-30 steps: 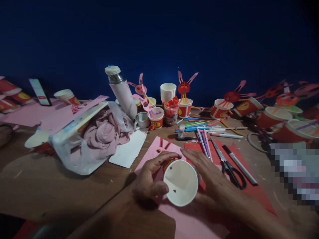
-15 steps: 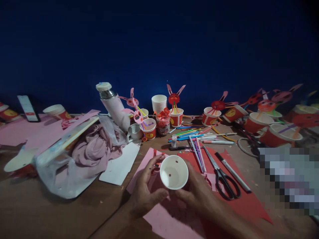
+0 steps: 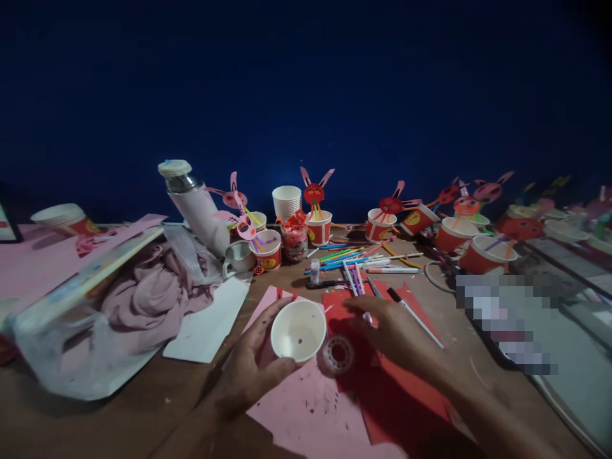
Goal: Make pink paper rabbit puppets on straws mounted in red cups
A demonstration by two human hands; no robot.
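Note:
My left hand [image 3: 255, 357] is closed around a white-lined paper cup [image 3: 299, 328], its mouth tilted toward me and a small dark hole showing in the bottom. My right hand [image 3: 389, 328] is off the cup, palm down over the red paper [image 3: 401, 395], with its fingers apart. Under and just beyond those fingers lie clear and purple straws [image 3: 352, 279], partly hidden. Most of the scissors [image 3: 374, 288] is also covered by this hand. Between both hands, a roll of clear tape [image 3: 338, 354] rests on the papers. Pink paper [image 3: 306, 408] lies beneath the cup.
Behind are decorated paper cups [image 3: 319, 226], stacked cups [image 3: 287, 203], a candy jar [image 3: 294, 239], colored pens [image 3: 349, 256] and a glue bottle [image 3: 314, 272]. A thermos [image 3: 196, 207], metal mug [image 3: 238, 258] and bundled cloth [image 3: 153, 287] stand left. A marker [image 3: 415, 317] lies right.
My right hand has let go of the cup and moved right, over the straws and scissors. My left hand still holds the cup, now tilted more. The tape roll has come into view.

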